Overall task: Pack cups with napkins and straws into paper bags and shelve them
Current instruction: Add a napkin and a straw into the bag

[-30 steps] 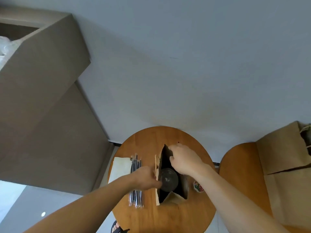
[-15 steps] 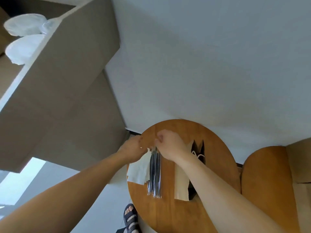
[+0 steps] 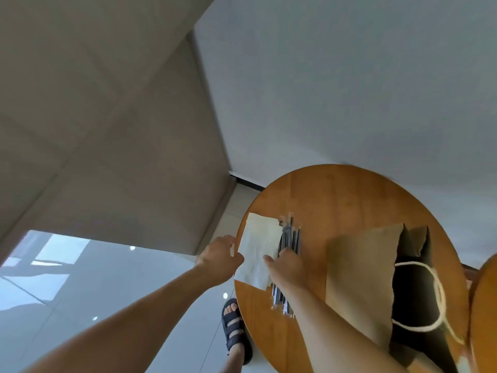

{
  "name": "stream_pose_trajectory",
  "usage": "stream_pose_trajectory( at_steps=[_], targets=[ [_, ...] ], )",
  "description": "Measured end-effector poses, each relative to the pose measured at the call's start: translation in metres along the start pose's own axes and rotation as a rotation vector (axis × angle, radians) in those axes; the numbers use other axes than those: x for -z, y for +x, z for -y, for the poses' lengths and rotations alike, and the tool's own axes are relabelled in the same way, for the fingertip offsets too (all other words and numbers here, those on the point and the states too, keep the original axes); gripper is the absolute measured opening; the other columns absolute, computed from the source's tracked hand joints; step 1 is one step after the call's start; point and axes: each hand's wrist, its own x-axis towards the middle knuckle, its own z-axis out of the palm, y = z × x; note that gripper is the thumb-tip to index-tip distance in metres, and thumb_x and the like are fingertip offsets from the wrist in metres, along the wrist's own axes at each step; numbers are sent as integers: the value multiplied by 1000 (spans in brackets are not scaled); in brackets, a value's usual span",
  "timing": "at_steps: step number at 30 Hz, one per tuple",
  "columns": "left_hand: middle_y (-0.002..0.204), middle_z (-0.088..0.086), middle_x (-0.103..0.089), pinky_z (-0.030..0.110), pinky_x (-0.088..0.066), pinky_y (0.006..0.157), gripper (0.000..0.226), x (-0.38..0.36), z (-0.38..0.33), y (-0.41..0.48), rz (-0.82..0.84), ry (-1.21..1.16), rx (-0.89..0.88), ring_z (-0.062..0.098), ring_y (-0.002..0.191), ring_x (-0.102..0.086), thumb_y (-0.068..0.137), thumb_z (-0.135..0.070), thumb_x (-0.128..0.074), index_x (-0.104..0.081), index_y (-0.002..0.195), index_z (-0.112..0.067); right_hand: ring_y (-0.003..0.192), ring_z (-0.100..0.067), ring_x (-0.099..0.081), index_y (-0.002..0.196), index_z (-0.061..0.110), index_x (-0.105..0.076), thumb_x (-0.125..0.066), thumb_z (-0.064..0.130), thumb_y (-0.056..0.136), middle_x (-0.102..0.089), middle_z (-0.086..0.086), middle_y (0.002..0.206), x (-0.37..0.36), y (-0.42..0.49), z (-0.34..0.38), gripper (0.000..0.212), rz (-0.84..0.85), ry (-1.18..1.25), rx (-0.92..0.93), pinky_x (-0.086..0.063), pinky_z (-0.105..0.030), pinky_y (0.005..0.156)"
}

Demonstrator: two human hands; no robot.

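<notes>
A stack of white napkins [image 3: 256,247] lies at the left edge of the round wooden table [image 3: 349,195]. Beside it on the right lies a bundle of dark wrapped straws [image 3: 290,235]. My left hand [image 3: 219,258] pinches the napkins' left edge. My right hand [image 3: 287,267] lies over the straws, its thumb on the napkins' right edge and its fingers curled there. An open brown paper bag [image 3: 360,270] with a white rope handle [image 3: 437,289] stands to the right. Its inside is dark, and no cup shows in it.
A second wooden table [image 3: 485,305] touches the right edge of view. A tall beige cabinet [image 3: 107,130] rises at the left, against the pale wall. My foot in a dark sandal [image 3: 234,327] stands on the glossy floor beside the table.
Both hands left the bag's mouth and moved left to the napkins and straws, then slid from their far end down to the napkins' near part. The view swung left.
</notes>
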Motion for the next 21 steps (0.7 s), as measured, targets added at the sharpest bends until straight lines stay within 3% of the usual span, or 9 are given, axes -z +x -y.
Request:
stream_pose_trajectory(
  at_steps=[2, 5, 11, 16, 21],
  targets=[
    [143, -4, -50, 17, -48, 77, 48, -13, 13, 4, -7, -25, 35, 10, 103, -55, 97, -30, -56, -45, 143, -21, 73, -14, -68, 100, 14, -57, -59, 54, 91, -67, 0, 89, -15, 10, -6, 41, -19, -4, -3, -44, -17, 48],
    [144, -5, -51, 25, -46, 96, 47, -28, 27, 7, -5, -19, 58, 15, 122, -55, 97, -33, -56, -46, 142, -22, 77, -15, -68, 106, 17, -55, -58, 57, 89, -67, 1, 96, -29, 19, -11, 44, -45, -30, -3, -46, -17, 47],
    [142, -4, -51, 26, -46, 96, 46, -36, 37, 10, -24, -50, 76, 15, 122, -55, 97, -33, -57, -47, 141, -22, 74, -13, -69, 95, 20, -61, -58, 35, 94, -70, 3, 88, -37, 25, -11, 16, -150, -112, 22, -60, -30, 61],
    [141, -4, -53, 31, -49, 98, 46, -36, 32, 14, -28, -53, 78, 16, 122, -56, 96, -34, -58, -49, 140, -22, 70, -7, -66, 96, 23, -67, -46, 43, 100, -70, 8, 85, -29, 23, -14, 28, -203, -204, 64, -44, -17, 47],
    [142, -4, -52, 27, -46, 96, 46, -36, 26, 13, -30, -68, 64, 16, 124, -54, 96, -32, -57, -48, 140, -22, 67, -6, -62, 93, 24, -69, -47, 44, 99, -69, 9, 84, -22, 21, -14, 30, -236, -177, 95, -34, -16, 45]
  ],
)
